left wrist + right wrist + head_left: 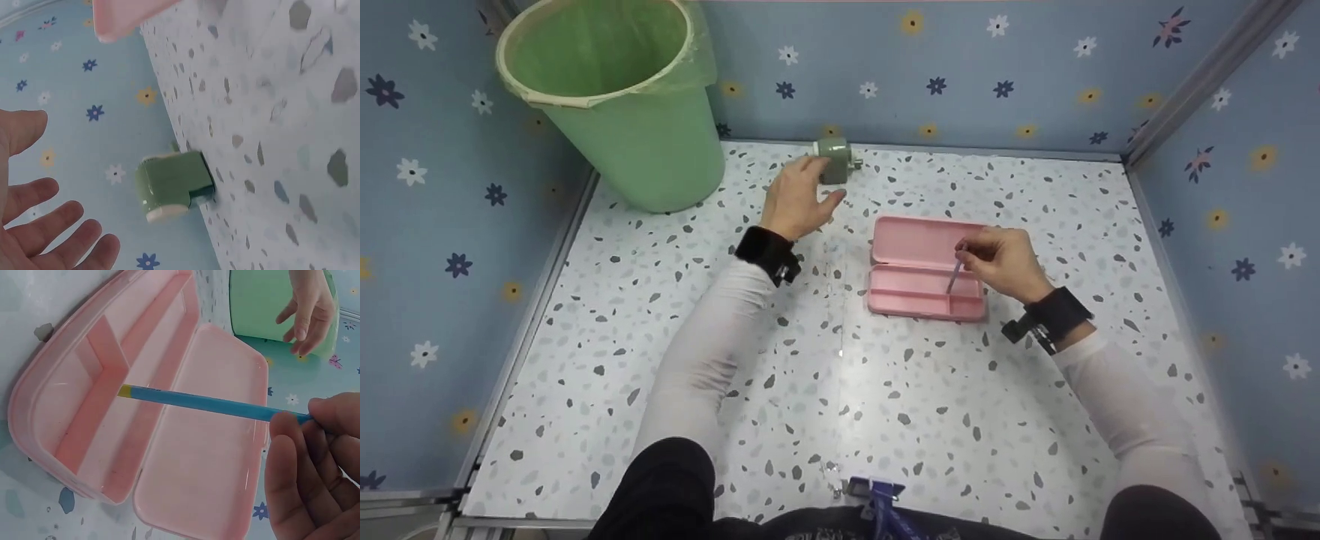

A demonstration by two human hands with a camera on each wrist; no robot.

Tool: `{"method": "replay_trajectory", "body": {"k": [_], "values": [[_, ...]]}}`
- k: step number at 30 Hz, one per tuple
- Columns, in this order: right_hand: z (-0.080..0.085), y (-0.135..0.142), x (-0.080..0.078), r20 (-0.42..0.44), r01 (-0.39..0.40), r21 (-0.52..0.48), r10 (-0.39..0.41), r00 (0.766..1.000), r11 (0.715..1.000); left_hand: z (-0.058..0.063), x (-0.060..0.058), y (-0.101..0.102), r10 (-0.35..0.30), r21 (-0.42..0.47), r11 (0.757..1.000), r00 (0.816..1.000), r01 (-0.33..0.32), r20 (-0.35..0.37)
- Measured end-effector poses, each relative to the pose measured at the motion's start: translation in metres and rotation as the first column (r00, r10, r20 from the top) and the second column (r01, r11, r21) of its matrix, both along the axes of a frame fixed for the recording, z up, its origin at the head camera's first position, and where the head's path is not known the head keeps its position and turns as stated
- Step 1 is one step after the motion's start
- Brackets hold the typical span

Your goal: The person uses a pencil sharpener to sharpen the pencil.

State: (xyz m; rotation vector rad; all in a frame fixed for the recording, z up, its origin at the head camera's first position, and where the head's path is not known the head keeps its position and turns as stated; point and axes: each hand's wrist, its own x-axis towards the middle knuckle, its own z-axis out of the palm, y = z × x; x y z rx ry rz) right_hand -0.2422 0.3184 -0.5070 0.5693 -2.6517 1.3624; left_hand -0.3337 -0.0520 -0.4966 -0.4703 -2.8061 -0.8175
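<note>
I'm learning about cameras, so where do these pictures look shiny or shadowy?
Head view: pale glare on the lower middle of the speckled tabletop; left wrist view: a small glint on the green pencil sharpener; right wrist view: darker shading inside the pink pencil case.

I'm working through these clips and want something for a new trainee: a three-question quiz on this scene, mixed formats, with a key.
1. Short answer: in the right wrist view, what colour is the end of the blue stick farthest from the right hand?
2. True or false: the pink case stands open.
3. Multiple choice: which is nearest the left hand?
a) the pink case
b) the green bin
c) the green device

Key:
1. Yellow.
2. True; its lid lies back, and the compartments show.
3. c; the left hand is beside it in the head view.
</note>
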Motion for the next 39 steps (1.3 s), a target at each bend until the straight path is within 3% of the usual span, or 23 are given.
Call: {"method": "replay_trajectory", "body": {"k": [5,10,15,19,24,30,35,39], "values": [[-0.008,-0.003,-0.003,-0.025,-0.001,0.072,0.003,1.0,0.997,0.009,-0.034,-0.01,0.063,-0.042,0.997,0.997,-0.062,0.033],[-0.029,-0.005,0.008,0.002,0.038,0.087,-0.038,0.999,0.996,0.007,-0.055,-0.005,0.083,-0.037,0.996,0.989,-0.079,0.119],[-0.048,-0.001,0.018,-0.012,0.061,-0.028,-0.062,0.998,0.998,-0.002,-0.073,0.009,0.099,-0.067,0.994,0.974,-0.087,0.202],[-0.049,0.002,0.02,-0.026,0.086,-0.126,-0.09,0.996,0.988,-0.008,-0.089,0.019,0.099,-0.078,0.994,0.964,-0.082,0.247],[-0.048,0.004,0.019,0.05,0.114,-0.157,-0.107,0.993,0.981,-0.021,-0.106,0.029,0.102,-0.068,0.994,0.957,-0.087,0.271],[-0.05,0.004,0.022,0.094,0.141,-0.15,-0.128,0.987,0.979,-0.038,-0.117,0.034,0.082,-0.067,0.996,0.954,-0.065,0.288],[-0.049,0.004,0.021,0.081,0.147,-0.161,-0.135,0.988,0.976,-0.039,-0.122,0.033,0.064,-0.113,0.993,0.96,-0.034,0.272],[-0.049,0.003,0.018,0.118,0.136,-0.185,-0.115,0.986,0.973,-0.042,-0.126,0.032,0.071,-0.143,0.989,0.956,-0.031,0.284]]}}
